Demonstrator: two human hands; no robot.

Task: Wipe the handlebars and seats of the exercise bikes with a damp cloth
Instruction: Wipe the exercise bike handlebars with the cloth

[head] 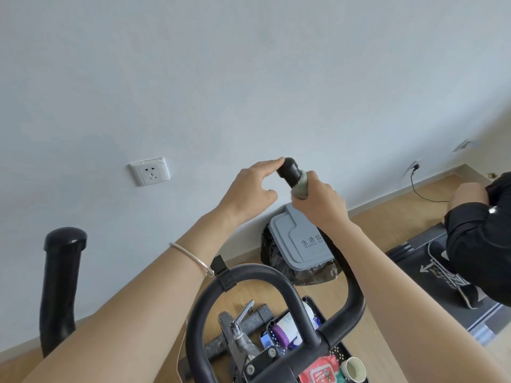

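A person's right hand (318,201) closes a pale green cloth (300,187) around the upright right handlebar (289,170) of an exercise bike, just below its rounded black end cap, while the left hand (249,189), fingers loosely open, touches the tip with one fingertip. Steadying the bar and twisting the cloth around the matte, possibly foam-covered grip should clean it evenly. A grey plastic bin lid (300,240) lies beyond.
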